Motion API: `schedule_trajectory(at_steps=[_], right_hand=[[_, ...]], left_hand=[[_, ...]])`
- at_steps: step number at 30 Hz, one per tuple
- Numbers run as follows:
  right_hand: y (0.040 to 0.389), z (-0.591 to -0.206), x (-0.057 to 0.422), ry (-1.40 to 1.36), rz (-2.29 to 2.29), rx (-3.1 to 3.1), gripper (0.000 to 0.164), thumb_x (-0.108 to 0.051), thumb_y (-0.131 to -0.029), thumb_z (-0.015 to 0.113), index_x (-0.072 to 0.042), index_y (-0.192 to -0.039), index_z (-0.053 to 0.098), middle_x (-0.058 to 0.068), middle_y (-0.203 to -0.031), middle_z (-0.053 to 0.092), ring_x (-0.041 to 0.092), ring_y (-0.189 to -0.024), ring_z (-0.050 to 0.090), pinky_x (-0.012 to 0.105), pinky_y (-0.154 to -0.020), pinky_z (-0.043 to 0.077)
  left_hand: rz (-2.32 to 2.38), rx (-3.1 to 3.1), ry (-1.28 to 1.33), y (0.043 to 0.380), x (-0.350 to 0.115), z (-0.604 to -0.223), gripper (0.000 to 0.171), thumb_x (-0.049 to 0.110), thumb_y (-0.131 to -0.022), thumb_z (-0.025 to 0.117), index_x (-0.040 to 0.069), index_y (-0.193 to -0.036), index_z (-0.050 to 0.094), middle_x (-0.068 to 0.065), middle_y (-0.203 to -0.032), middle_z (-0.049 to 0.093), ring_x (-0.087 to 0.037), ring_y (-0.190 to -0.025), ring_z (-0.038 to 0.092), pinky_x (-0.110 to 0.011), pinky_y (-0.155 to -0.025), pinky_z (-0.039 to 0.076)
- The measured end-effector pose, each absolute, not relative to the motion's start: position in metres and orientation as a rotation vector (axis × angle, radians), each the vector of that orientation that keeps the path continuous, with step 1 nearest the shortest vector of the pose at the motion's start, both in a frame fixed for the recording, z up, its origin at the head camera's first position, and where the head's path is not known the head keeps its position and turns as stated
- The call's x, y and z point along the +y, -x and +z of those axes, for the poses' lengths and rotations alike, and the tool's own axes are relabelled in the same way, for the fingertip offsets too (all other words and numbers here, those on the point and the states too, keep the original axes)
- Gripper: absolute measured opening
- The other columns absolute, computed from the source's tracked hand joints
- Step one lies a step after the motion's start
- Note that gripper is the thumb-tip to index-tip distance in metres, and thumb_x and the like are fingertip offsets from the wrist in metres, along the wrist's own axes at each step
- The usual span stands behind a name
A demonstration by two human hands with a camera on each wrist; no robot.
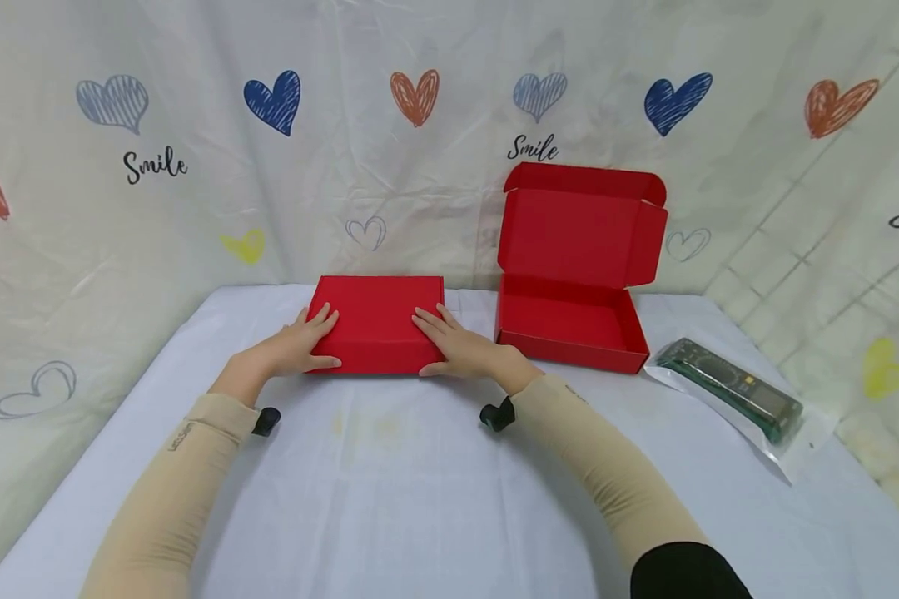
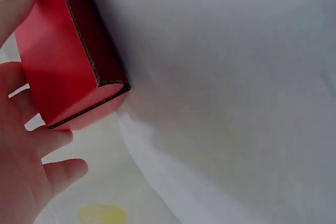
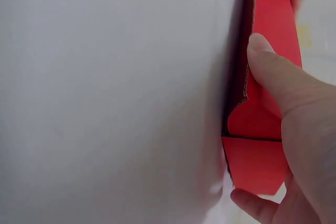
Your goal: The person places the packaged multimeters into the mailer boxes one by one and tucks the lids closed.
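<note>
A red cardboard box (image 1: pixel 382 320) with its lid down lies on the white-covered table, between both hands. My left hand (image 1: pixel 300 343) rests on its left end, fingers spread and thumb lying along the front part. In the left wrist view, the left fingers (image 2: pixel 58 140) look straight and splayed beside the box's corner. On the right end lies my right hand (image 1: pixel 460 345), its fingers extended over the top. The right wrist view shows the right thumb (image 3: pixel 268 61) on the box's front edge, near a red end panel (image 3: pixel 257 163); some right fingers are partly hidden.
To the right stands a second red box (image 1: pixel 569 349), its lid (image 1: pixel 569 233) raised against the printed backdrop (image 1: pixel 449 183). Farther right, a dark green, device-like item (image 1: pixel 730 387) lies in a clear and white plastic bag (image 1: pixel 809 441). White cloth (image 1: pixel 389 516) covers the table.
</note>
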State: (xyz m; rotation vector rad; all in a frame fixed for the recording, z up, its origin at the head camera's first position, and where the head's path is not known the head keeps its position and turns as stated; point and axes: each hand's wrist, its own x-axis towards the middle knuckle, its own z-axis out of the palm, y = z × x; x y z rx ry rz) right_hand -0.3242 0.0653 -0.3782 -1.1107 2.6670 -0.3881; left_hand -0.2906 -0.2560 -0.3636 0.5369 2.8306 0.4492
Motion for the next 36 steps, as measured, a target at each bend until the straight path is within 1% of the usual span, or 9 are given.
schedule_trajectory(at_steps=[3,5,9,14,19,24,28,36], right_hand=[[0.329,-0.378,0.071,1.13,-0.404,2.65,0.096,-0.042,-0.098,0.069,-0.015,-0.166,0.007,-0.001,-0.172,-0.001,0.028,-0.156,-0.012,0.041,-0.114,0.04],[0.331,-0.378,0.073,1.142,-0.419,2.639,0.096,-0.041,-0.098,0.069,-0.015,-0.166,0.007,-0.001,-0.172,-0.001,0.028,-0.156,-0.012,0.041,-0.115,0.038],[0.333,-0.378,0.074,1.151,-0.42,2.63,0.098,-0.041,-0.097,0.07,-0.014,-0.166,0.006,0.0,-0.173,-0.002,0.029,-0.156,-0.012,0.042,-0.114,0.039],[0.33,-0.38,0.072,1.146,-0.399,2.642,0.098,-0.041,-0.097,0.07,-0.014,-0.166,0.006,0.001,-0.173,-0.002,0.029,-0.156,-0.012,0.042,-0.112,0.042],[0.326,-0.383,0.069,1.158,-0.372,2.683,0.095,-0.04,-0.098,0.069,-0.012,-0.166,0.008,0.004,-0.173,0.0,0.03,-0.156,-0.01,0.041,-0.11,0.044],[0.325,-0.384,0.064,1.15,-0.333,2.76,0.093,-0.037,-0.098,0.07,-0.011,-0.166,0.011,0.006,-0.172,0.006,0.032,-0.157,-0.005,0.041,-0.105,0.05],[0.323,-0.384,0.06,1.124,-0.297,2.815,0.093,-0.034,-0.096,0.073,-0.01,-0.165,0.015,0.009,-0.171,0.012,0.034,-0.157,0.001,0.043,-0.103,0.051],[0.324,-0.382,0.053,1.128,-0.257,2.874,0.087,-0.029,-0.093,0.077,-0.006,-0.161,0.027,0.014,-0.166,0.025,0.038,-0.153,0.016,0.045,-0.106,0.048]], left_hand=[[0.431,2.83,-0.545,0.288,-0.253,-0.361,0.089,0.033,-0.099,0.069,-0.003,-0.161,0.017,-0.029,-0.167,0.006,-0.059,-0.148,0.0,-0.074,-0.113,0.015],[0.43,2.831,-0.539,0.287,-0.251,-0.36,0.09,0.034,-0.098,0.07,-0.002,-0.162,0.017,-0.029,-0.167,0.006,-0.059,-0.148,0.001,-0.076,-0.113,0.013],[0.383,2.851,-0.531,0.29,-0.25,-0.362,0.094,0.039,-0.097,0.071,0.002,-0.163,0.015,-0.026,-0.168,0.005,-0.057,-0.149,-0.001,-0.079,-0.111,0.009],[0.334,2.85,-0.539,0.291,-0.246,-0.367,0.1,0.043,-0.095,0.072,0.006,-0.165,0.01,-0.023,-0.169,-0.001,-0.052,-0.152,-0.006,-0.078,-0.112,0.005],[0.343,2.834,-0.541,0.292,-0.25,-0.371,0.1,0.04,-0.096,0.072,0.009,-0.165,0.007,-0.021,-0.17,-0.004,-0.049,-0.152,-0.008,-0.079,-0.111,0.008],[0.355,2.815,-0.516,0.296,-0.251,-0.372,0.1,0.032,-0.096,0.072,0.01,-0.165,0.004,-0.02,-0.17,-0.007,-0.049,-0.152,-0.01,-0.079,-0.111,0.011],[0.36,2.823,-0.517,0.296,-0.249,-0.373,0.098,0.03,-0.097,0.07,0.01,-0.165,0.004,-0.02,-0.17,-0.008,-0.048,-0.152,-0.011,-0.079,-0.111,0.011],[0.421,2.851,-0.502,0.295,-0.247,-0.37,0.096,0.026,-0.094,0.075,0.008,-0.165,0.013,-0.019,-0.17,0.0,-0.048,-0.153,-0.007,-0.079,-0.11,0.013]])
